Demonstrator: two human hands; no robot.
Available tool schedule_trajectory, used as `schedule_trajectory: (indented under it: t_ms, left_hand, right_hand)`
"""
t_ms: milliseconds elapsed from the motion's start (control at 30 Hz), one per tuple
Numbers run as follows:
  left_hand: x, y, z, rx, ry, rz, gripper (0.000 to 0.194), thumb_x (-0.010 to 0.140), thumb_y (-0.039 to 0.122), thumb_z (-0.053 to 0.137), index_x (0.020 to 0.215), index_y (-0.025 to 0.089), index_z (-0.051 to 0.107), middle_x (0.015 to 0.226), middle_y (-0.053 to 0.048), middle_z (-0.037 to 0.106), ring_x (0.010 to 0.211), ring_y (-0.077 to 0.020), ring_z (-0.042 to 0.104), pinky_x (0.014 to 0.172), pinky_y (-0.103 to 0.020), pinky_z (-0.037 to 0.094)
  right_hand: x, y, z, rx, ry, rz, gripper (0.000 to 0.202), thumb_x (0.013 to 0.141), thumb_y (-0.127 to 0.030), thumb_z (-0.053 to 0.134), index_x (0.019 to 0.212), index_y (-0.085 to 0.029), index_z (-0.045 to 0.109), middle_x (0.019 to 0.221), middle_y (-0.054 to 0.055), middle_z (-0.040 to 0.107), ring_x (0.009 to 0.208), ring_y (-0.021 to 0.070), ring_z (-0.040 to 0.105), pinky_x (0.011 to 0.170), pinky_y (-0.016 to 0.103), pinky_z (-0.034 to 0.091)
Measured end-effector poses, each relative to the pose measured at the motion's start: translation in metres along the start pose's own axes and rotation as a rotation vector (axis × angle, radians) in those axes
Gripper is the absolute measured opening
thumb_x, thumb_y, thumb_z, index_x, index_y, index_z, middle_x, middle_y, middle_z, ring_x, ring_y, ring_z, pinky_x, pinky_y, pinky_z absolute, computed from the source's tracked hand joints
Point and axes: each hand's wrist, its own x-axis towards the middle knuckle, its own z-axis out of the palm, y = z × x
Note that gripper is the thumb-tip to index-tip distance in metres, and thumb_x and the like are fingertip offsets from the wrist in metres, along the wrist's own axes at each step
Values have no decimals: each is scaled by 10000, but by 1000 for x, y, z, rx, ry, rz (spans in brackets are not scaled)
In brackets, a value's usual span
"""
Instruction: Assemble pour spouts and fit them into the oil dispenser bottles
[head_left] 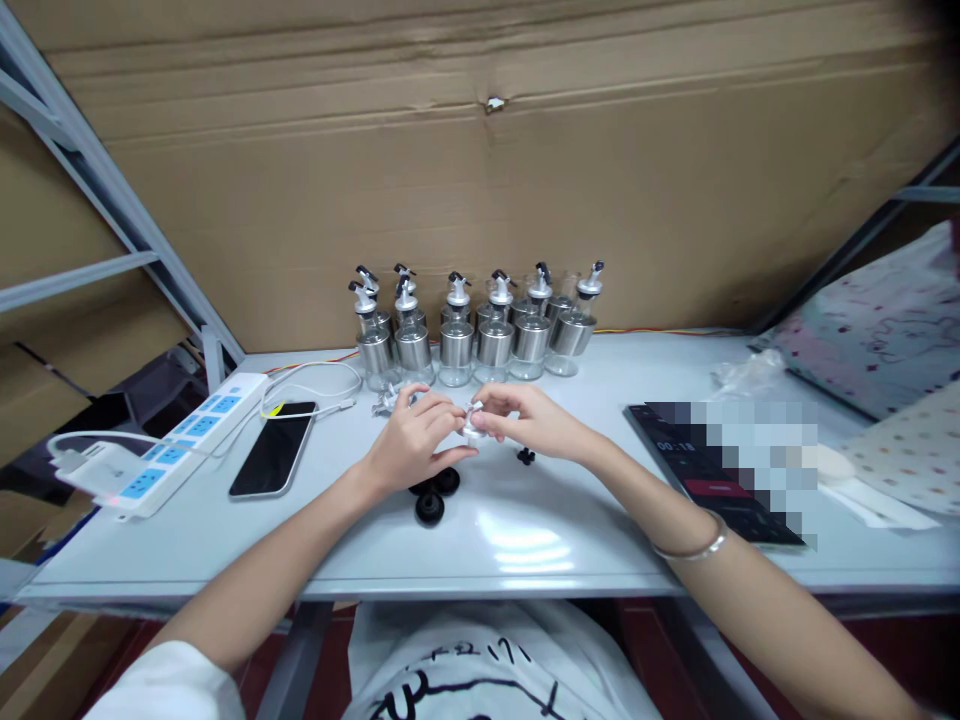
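My right hand (pixel 529 420) is closed on a small silver pourer spout (pixel 475 425), its thumb and fingers on the right side of it. My left hand (pixel 418 437) reaches in from the left, fingers bent at the spout and thumb apart below them. Whether its fingertips press on the spout cannot be made out. Under the left hand lie several round black stoppers (pixel 430 508), partly hidden by it. A few small black pieces (pixel 526 456) sit below my right hand. Behind the left fingers is a pile of silver spout parts (pixel 394 398).
Several glass bottles with steel sleeves (pixel 456 345) and pourer tops stand along the cardboard wall (pixel 420 180). At left are a phone (pixel 274 455), a power strip (pixel 191 445) and a white cable (pixel 322 365). A dark tablet (pixel 697 470) and clear plastic (pixel 750 372) lie at right.
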Motion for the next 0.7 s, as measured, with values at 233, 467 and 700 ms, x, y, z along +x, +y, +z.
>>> schedule_trajectory:
  t_ms: [233, 467, 700]
  left_hand:
    - [-3, -6, -3, -24, -45, -88, 249, 830, 405, 632, 848, 177, 531, 863, -41, 704, 845, -172, 644, 916, -404, 380]
    - [-1, -4, -5, -44, -11, -48, 244, 811, 363, 661, 855, 173, 516, 846, -35, 692, 828, -172, 642, 913, -412, 386]
    - [0, -4, -6, -60, -2, -58, 204, 819, 348, 646, 845, 179, 534, 839, -30, 688, 816, -181, 639, 903, -421, 402]
  right_hand:
    - [-4, 13, -21, -383, 33, 3, 154, 847, -297, 555, 879, -167, 632, 698, 21, 652, 618, 135, 572, 594, 247, 401]
    - [-9, 17, -32, -430, 15, 60, 155, 849, -279, 547, 873, -163, 647, 776, 48, 678, 690, 157, 601, 642, 265, 433]
    - [-7, 15, -24, -410, -127, 89, 121, 802, -221, 605, 852, -130, 666, 792, 62, 683, 692, 147, 596, 646, 257, 438]
